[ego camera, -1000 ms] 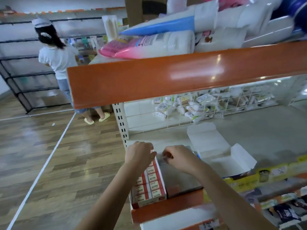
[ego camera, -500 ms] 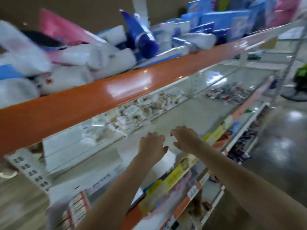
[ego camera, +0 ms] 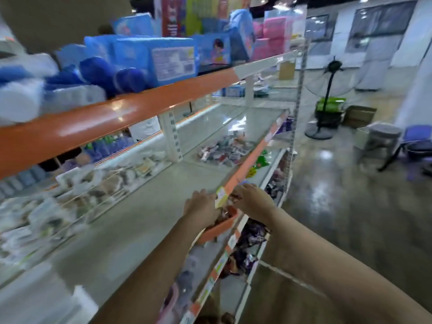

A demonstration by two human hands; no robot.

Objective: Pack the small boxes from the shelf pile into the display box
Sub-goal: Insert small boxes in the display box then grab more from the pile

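A pile of small boxes (ego camera: 225, 149), red, white and blue, lies on the grey middle shelf (ego camera: 149, 220) further along to the right. My left hand (ego camera: 201, 206) and my right hand (ego camera: 254, 200) reach forward side by side at the shelf's orange front edge, well short of that pile. Both look empty, with fingers loosely spread; the picture is blurred. A white cardboard corner (ego camera: 85, 302) shows at the lower left. The display box with the red packs is out of view.
White packets (ego camera: 100, 185) lie behind a low wire fence at the shelf's back. The orange upper shelf (ego camera: 131, 111) with blue packs hangs overhead. An orange basket (ego camera: 218, 228) sits below my hands. A standing fan (ego camera: 326, 99) and stools are in the aisle.
The view has swung right along the shelf, away from the display box. Both hands left the box and moved rightward, now stretched out at the shelf's front edge.
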